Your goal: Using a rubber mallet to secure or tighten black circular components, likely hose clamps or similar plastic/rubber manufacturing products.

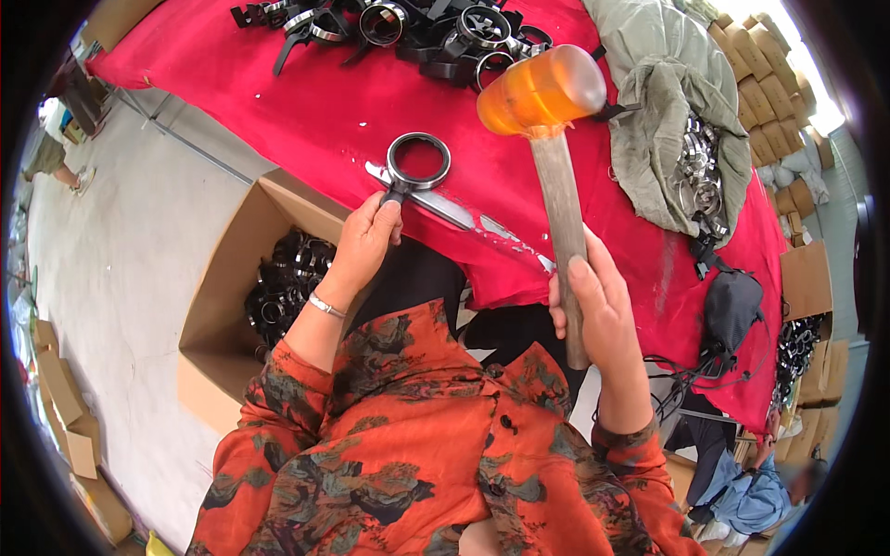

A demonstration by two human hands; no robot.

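My left hand [369, 236] is closed round the short black stem of a ring-shaped part [399, 182]. Its round black head has a silver inner rim, and the red cloth shows through the opening. The ring rests over or just above a flat silver metal strip [447, 209] along the near table edge; I cannot tell whether they touch. In my right hand [604, 295] is a mallet [528, 96], gripped by its wooden handle. The mallet's translucent orange head is raised up and to the right of the ring, apart from it.
Red cloth [315, 102] covers the table. Several black and silver ring parts [385, 26] lie at its far side. At right, an olive sack [649, 139] spills metal rings beside a black pouch [732, 310]. An open cardboard box [211, 315] of parts stands left; another person [746, 500] is lower right.
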